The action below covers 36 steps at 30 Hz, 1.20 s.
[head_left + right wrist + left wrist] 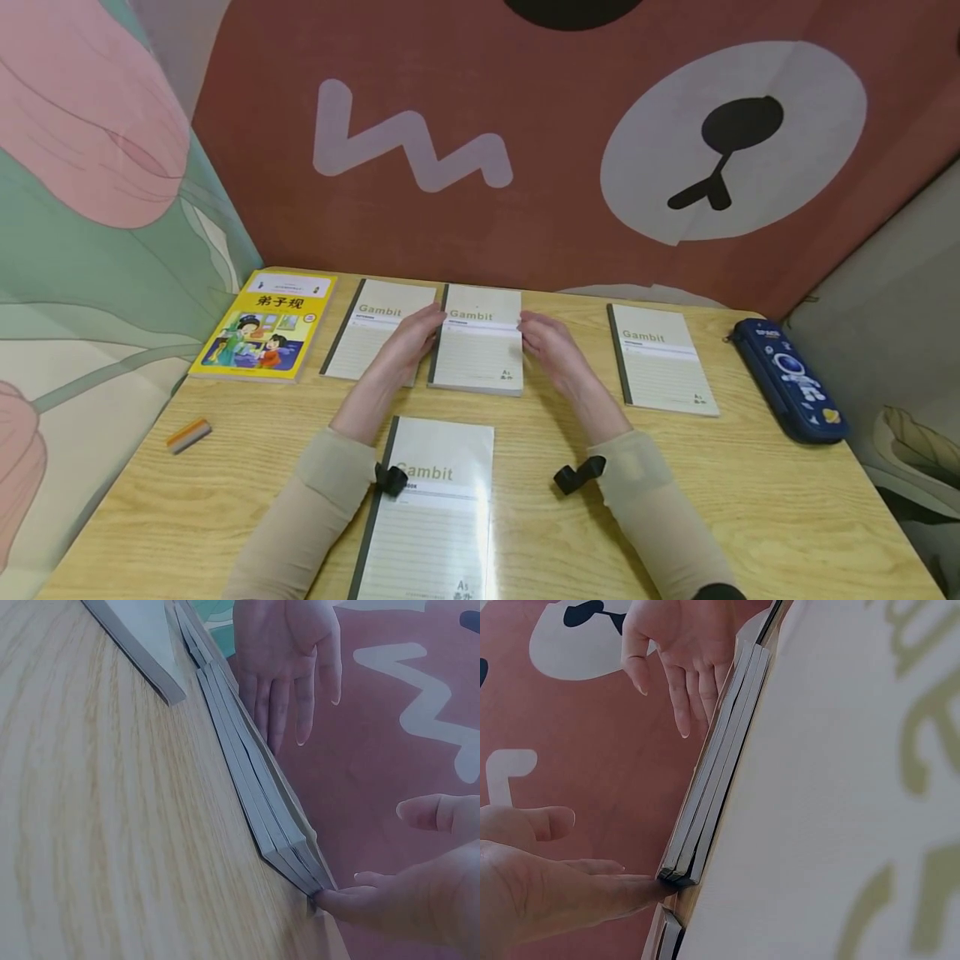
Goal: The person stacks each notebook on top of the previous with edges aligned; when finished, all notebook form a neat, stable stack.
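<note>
Notebook stack lies on table between left hand and right hand; straight fingers touch opposite sides, hands spaced to its width; head view shows the printed cover; wrist views alone expose separate layers.

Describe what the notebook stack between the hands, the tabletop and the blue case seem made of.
Notebook stack: paper, from pale page edges; covers probably smooth card. Tabletop: smooth wood or printed laminate, showing yellowish grain. Blue case: rounded, faintly shiny shell, perhaps plastic or coated fabric.
</note>
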Motion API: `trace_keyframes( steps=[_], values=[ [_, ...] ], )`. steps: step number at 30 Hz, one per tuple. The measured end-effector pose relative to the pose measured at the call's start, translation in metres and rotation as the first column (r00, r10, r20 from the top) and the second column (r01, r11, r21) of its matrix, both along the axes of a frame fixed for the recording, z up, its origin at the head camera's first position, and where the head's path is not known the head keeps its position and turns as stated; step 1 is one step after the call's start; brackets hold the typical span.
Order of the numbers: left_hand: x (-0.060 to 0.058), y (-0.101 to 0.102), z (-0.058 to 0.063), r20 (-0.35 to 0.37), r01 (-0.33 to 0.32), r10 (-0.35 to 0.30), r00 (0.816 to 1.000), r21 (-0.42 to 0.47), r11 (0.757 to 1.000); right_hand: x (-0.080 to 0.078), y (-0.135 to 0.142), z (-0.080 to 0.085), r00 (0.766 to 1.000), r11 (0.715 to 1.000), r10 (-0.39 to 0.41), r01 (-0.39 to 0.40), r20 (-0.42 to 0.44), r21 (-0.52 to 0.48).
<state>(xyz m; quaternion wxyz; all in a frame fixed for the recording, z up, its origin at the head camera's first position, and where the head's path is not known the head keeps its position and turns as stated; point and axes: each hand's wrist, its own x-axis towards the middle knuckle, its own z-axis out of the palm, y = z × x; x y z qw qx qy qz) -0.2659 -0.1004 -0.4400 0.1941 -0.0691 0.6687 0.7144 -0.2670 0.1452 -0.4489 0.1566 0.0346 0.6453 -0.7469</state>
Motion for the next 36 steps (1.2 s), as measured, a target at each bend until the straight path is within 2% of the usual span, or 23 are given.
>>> trace_keyframes(
  steps=[7, 16, 22, 26, 32, 36],
  values=[
    [0.001, 0.001, 0.0, 0.008, -0.008, 0.008, 1.0, -0.011, 1.0, -0.001, 0.0, -0.002, 1.0, 1.0, 0.01, -0.009, 0.003, -0.029],
    [0.003, 0.0, 0.0, 0.012, -0.009, 0.009, 1.0, -0.025, 1.0, 0.001, -0.003, -0.001, 1.0, 1.0, 0.007, -0.007, -0.015, -0.018],
    [0.004, 0.0, 0.002, 0.011, -0.026, 0.026, 1.0, 0.019, 0.999, 0.003, -0.001, 0.0, 1.0, 1.0, 0.001, 0.0, -0.006, 0.022],
    [0.005, -0.001, 0.006, -0.005, -0.042, 0.043, 0.999, 0.045, 0.998, 0.006, 0.004, 0.002, 1.0, 1.0, -0.026, 0.026, -0.001, -0.004],
    [0.01, -0.009, 0.014, -0.051, -0.056, 0.056, 0.997, 0.003, 0.998, 0.013, 0.011, 0.004, 0.998, 0.998, -0.063, 0.063, 0.008, 0.002],
    [0.016, -0.016, 0.021, -0.082, -0.038, 0.034, 0.996, -0.056, 0.998, 0.022, 0.015, 0.005, 0.999, 0.997, -0.032, 0.032, -0.012, 0.064]
  ],
)
